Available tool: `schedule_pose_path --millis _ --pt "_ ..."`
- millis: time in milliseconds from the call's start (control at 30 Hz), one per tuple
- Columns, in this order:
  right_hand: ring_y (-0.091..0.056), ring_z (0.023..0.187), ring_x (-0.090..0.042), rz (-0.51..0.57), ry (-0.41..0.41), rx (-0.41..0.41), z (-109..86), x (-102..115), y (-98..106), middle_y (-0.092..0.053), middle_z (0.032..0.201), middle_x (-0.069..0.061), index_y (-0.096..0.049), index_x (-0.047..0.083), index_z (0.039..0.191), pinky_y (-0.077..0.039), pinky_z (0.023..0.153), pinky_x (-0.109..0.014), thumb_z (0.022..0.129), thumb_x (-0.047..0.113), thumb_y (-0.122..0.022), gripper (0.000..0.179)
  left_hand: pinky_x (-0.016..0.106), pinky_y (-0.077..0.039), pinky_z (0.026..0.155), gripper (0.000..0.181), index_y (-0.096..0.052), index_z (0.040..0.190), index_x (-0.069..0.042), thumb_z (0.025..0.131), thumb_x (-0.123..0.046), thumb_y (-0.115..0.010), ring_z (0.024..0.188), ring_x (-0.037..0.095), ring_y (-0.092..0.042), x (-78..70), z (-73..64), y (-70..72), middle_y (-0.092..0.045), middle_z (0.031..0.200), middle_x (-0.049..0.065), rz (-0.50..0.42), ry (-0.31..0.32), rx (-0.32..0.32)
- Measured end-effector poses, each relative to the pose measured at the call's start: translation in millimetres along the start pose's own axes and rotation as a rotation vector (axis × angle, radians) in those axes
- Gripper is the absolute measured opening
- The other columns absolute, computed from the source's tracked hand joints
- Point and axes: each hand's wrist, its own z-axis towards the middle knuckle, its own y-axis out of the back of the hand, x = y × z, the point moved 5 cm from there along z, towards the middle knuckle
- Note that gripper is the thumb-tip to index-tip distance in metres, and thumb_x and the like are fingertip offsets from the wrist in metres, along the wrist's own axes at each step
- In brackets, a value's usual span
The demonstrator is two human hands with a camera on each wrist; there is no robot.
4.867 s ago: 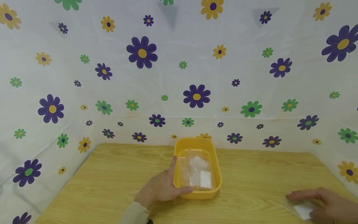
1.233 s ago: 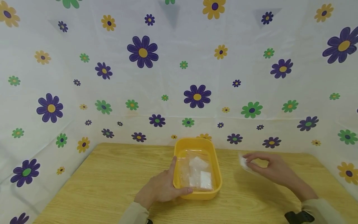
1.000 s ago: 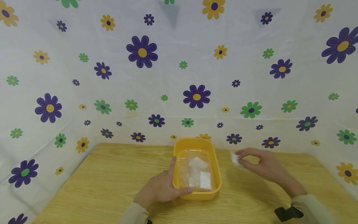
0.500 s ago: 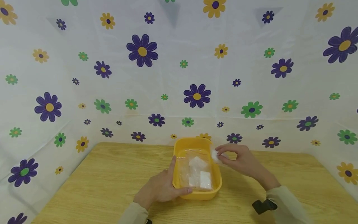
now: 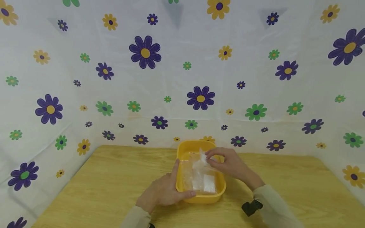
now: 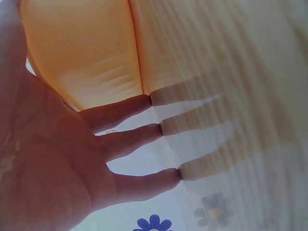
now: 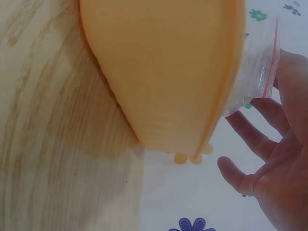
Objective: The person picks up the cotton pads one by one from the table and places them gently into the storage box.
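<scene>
A yellow plastic bin (image 5: 203,199) stands on the table, with several clear bags (image 5: 209,184) of white contents lying in it. My left hand (image 5: 162,191) rests against its near left corner, thumb over the near rim and index finger along the left side. In the left wrist view, three straight fingers (image 6: 139,185) of that hand touch the tabletop. Above the bin, my right hand (image 5: 232,164) pinches a small zip bag (image 5: 203,156) with something white inside. The right wrist view shows this bag's red seal line (image 7: 273,62); the other fingers are spread.
A wood-grain table (image 5: 122,177) extends on both sides of the bin. Behind it and at the sides hangs a white sheet (image 5: 168,79) printed with purple, yellow and green flowers. A black watch (image 5: 252,207) is on my right wrist.
My right hand has picked the zip bag up from the table's near right and carried it left, from beside the bin to above it. My left hand has stayed at the bin.
</scene>
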Motion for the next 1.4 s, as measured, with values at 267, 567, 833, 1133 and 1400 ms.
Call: schedule_pose_path --millis 267,567,833,1133,1400 --pt "-0.07 0.105 -0.017 -0.125 0.045 0.055 3.9 -2.3 -16.6 -0.077 0.111 0.005 -0.077 0.022 0.099 -0.059 0.097 -0.043 0.092 0.014 -0.076 0.011 0.055 -0.054 0.101 0.129 0.005 0.166 -0.018 0.078 -0.087 -0.059 0.12 0.03 -0.064 0.7 -3.3 -0.2 -0.056 0.149 0.019 -0.005 0.013 0.0" --pt "-0.068 0.103 -0.015 -0.315 -0.035 0.148 11.6 0.5 -28.0 -0.078 0.106 0.01 -0.077 0.026 0.098 -0.046 0.108 -0.054 0.093 0.026 -0.076 0.005 0.052 -0.055 0.097 0.128 0.007 0.166 -0.018 0.079 -0.087 -0.058 0.107 0.023 -0.065 1.1 -2.0 -0.6 -0.059 0.144 0.018 -0.013 0.006 0.008" --pt "-0.063 0.125 -0.019 -0.401 -0.144 0.375 7.0 -1.4 -42.4 -0.074 0.126 0.008 -0.075 0.032 0.119 -0.018 0.116 -0.076 0.092 0.049 -0.073 0.032 0.051 -0.055 0.097 0.128 0.008 0.166 -0.02 0.079 -0.088 -0.057 0.105 0.022 -0.064 1.7 -4.1 -2.3 -0.06 0.143 0.016 0.001 0.011 0.011" --pt "-0.063 0.125 -0.025 -0.469 -0.06 0.247 -0.8 5.8 -30.2 -0.072 0.13 0.001 -0.074 0.025 0.123 -0.035 0.113 -0.069 0.095 0.043 -0.071 0.033 0.054 -0.055 0.098 0.128 0.007 0.166 -0.021 0.078 -0.087 -0.058 0.109 0.025 -0.064 -2.1 -6.0 -5.0 -0.056 0.149 0.017 -0.024 0.015 0.013" --pt "-0.061 0.129 -0.036 -0.476 -0.039 0.067 -24.8 6.9 2.8 -0.064 0.143 -0.011 -0.067 0.019 0.135 -0.049 0.105 -0.062 0.094 0.042 -0.072 0.048 0.062 -0.041 0.115 0.12 0.001 0.167 -0.021 0.083 -0.083 -0.058 0.138 0.035 -0.054 12.0 -8.0 9.1 -0.037 0.165 0.014 -0.075 -0.009 -0.084"
